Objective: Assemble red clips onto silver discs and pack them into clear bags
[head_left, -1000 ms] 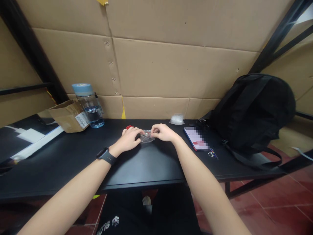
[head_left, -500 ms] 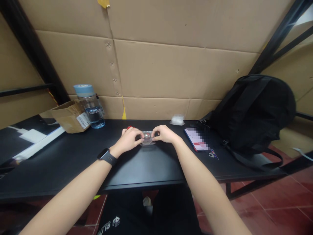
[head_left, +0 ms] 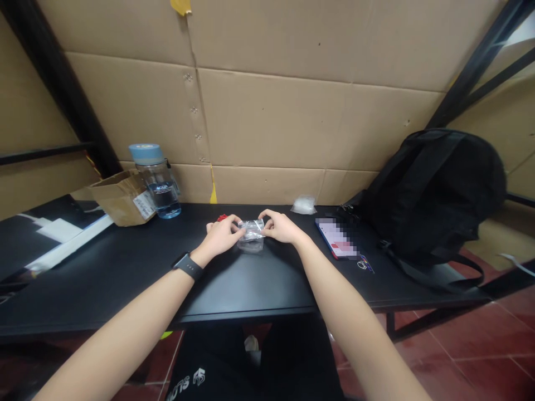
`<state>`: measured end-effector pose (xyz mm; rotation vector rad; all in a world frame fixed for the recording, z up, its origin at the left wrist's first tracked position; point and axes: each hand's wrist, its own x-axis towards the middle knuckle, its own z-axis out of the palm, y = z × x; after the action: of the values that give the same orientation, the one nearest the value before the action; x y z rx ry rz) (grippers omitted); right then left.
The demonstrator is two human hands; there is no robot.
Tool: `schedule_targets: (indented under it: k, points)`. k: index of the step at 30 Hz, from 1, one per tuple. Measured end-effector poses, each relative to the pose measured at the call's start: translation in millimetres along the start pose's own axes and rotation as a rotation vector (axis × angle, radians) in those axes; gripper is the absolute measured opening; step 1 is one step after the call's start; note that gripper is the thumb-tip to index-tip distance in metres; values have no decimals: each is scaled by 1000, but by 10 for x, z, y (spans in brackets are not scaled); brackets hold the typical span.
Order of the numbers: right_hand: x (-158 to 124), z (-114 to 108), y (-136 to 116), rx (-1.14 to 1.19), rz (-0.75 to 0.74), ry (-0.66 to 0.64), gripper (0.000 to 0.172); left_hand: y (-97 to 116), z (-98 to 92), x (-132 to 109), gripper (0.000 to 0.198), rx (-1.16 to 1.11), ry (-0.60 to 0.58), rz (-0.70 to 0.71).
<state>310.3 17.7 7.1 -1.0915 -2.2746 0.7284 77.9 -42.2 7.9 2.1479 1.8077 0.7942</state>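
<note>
Between hands [head_left: 223,235]: clear plastic packet [head_left: 251,232], pinched.

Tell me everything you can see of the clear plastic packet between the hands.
The small, clear, shiny plastic-looking packet is pinched at opposite sides by the bare left hand and the bare right hand. Its film looks thin and creased, with bright glare across the upper part; a see-through lower part spreads toward the person. It is at the smooth black table; whether it rests there is unclear. Any contents can't be made out.

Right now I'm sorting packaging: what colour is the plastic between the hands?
Clear, colourless plastic, in the head view.
</note>
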Motion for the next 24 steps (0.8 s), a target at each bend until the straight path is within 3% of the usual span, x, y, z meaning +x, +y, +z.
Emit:
schedule_targets:
  k: [3, 7, 11, 17, 21, 24]
  points:
    - [9, 47, -29, -55, 5, 19, 55, -31, 55, 9, 43, -21, 47, -18]
    - [30, 85, -59, -226, -33, -13, 27, -97, 118, 8, 25, 98, 2, 92]
    - [28, 109, -66, -361, -79, 10, 19, -140, 141, 1, 40, 180, -2, 204]
    - [7, 131, -109, -396, -110, -80, 44, -89, 93, -29, 34, 192, -38, 265]
    - [-1, 89, -141, -341, -36, -63, 48, -67, 73, -45, 29, 178, -38, 258]
    - [-13, 55, -159, -269, -7, -41, 41, -67, 84, -37, 31, 130, -17, 234]
